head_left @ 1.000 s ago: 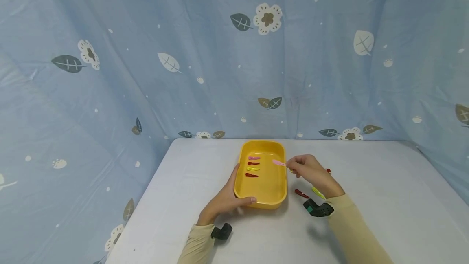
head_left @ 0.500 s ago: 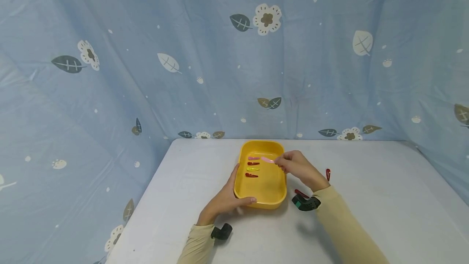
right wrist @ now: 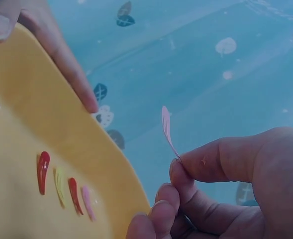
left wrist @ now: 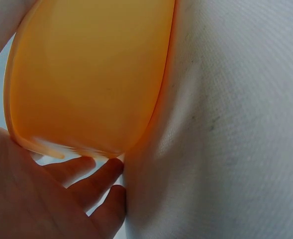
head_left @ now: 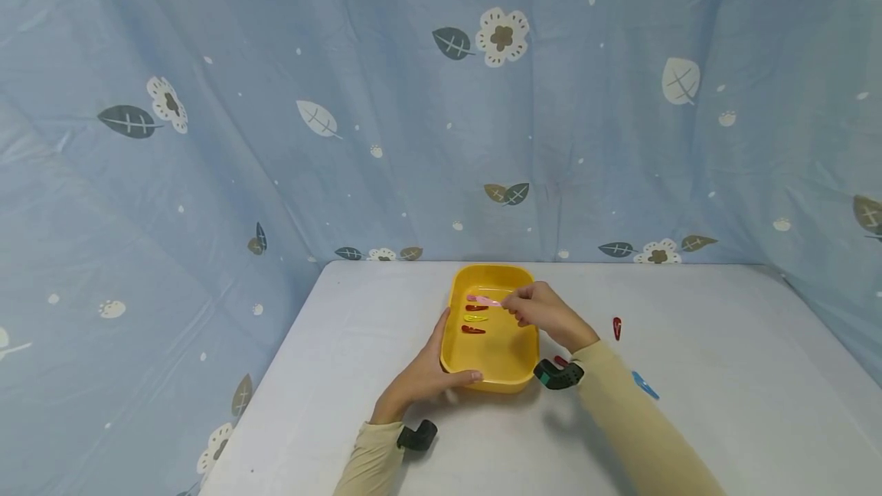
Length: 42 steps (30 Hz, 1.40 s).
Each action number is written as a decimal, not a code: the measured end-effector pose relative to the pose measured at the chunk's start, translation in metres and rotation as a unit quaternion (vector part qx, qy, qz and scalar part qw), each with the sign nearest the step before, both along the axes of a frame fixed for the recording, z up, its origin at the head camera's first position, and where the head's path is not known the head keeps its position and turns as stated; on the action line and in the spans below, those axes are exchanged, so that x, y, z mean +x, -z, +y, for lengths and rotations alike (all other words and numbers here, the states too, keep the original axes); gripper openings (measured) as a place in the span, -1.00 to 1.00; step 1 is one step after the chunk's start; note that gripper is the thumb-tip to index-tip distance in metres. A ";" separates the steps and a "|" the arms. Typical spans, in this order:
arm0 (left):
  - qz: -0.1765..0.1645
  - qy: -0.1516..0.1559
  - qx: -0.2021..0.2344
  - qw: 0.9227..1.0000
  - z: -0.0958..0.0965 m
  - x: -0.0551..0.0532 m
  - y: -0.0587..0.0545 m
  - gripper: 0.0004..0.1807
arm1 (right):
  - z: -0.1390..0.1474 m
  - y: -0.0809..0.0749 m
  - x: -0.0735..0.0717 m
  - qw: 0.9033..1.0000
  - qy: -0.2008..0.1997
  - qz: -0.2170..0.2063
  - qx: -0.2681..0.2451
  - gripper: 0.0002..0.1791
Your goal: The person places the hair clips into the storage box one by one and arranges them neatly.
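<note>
My right hand (head_left: 547, 314) pinches a pink hair clip (right wrist: 166, 127) by one end between thumb and forefinger, above the far part of a yellow tray (head_left: 492, 362). The clip's free end points left in the head view. Inside the tray, along its left side, lies a column of clips: a pink one (right wrist: 88, 203), a red one (right wrist: 75, 195), a yellow one (right wrist: 60, 185) and another red one (right wrist: 43, 172). My left hand (head_left: 423, 373) grips the tray's near left corner, thumb on the front rim and fingers along the left wall.
On the white table (head_left: 723, 343), right of the tray, lie a red clip (head_left: 616, 329) and a blue clip (head_left: 645, 385). Another red clip (head_left: 561, 361) is partly covered by the right wrist's camera (head_left: 558, 375). A blue patterned curtain (head_left: 413, 136) hangs behind the table.
My right hand has moved left, carrying the pink hair clip from the tray's right rim to over the column of clips. The blue clip has come into sight. My left hand and the tray stay still.
</note>
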<state>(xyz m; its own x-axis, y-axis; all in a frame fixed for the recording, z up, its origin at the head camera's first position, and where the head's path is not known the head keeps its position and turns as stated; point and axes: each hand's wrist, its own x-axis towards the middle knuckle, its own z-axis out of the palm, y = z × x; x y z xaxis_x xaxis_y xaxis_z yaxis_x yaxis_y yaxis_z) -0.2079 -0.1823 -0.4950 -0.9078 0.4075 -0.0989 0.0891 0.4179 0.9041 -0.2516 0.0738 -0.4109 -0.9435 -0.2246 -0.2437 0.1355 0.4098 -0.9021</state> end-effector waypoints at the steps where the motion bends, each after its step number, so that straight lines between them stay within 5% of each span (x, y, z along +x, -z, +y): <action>1: 0.000 0.000 0.001 1.000 0.000 0.000 0.000 0.40 | -0.001 0.001 -0.001 1.000 0.000 0.000 0.002 -0.74; 42: 0.001 0.005 -0.003 1.000 -0.001 0.000 0.000 0.38 | -0.036 0.029 -0.016 0.997 0.001 -0.012 0.080 -0.57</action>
<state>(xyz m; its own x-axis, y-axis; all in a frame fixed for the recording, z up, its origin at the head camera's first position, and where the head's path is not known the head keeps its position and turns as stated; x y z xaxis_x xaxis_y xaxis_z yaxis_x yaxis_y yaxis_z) -0.2076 -0.1835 -0.4954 -0.9043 0.4152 -0.0996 0.0951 0.4233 0.9010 -0.2673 0.0378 -0.4397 -0.9377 -0.1790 -0.2977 0.1566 0.5473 -0.8222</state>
